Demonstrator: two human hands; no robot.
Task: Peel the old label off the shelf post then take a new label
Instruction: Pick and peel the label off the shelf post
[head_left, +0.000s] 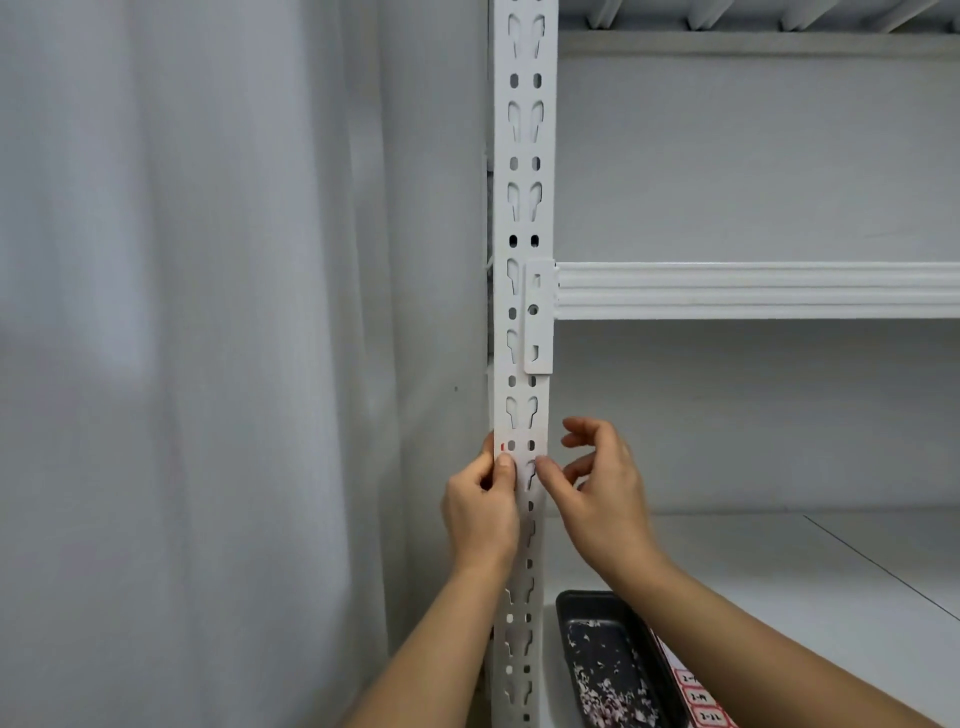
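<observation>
Both hands meet on the white perforated shelf post (523, 218), just below the bracket where the shelf beam (753, 290) hooks in. The left hand (480, 512) has its grip on the post's left edge, thumb pressed on the front face and fingers wrapped behind, right under a small red remnant of the old label (502, 447) that clings to that edge; whether the thumb actually pinches label material cannot be told. Opposite this grip, the right hand (602, 491) touches the post's right edge with a fingertip and thumb, its other fingers loosely curled and raised clear of the metal, holding nothing visible. Well below both grips, on the lower shelf (779, 561) just right of the post, lies a dark tray (571, 605) sprinkled with pale and reddish scraps. Touching the tray's right side is a sheet of new labels (698, 699) with red borders and handwritten marks, partly hidden by the right forearm. Left of the post hangs a pale curtain (208, 364).
</observation>
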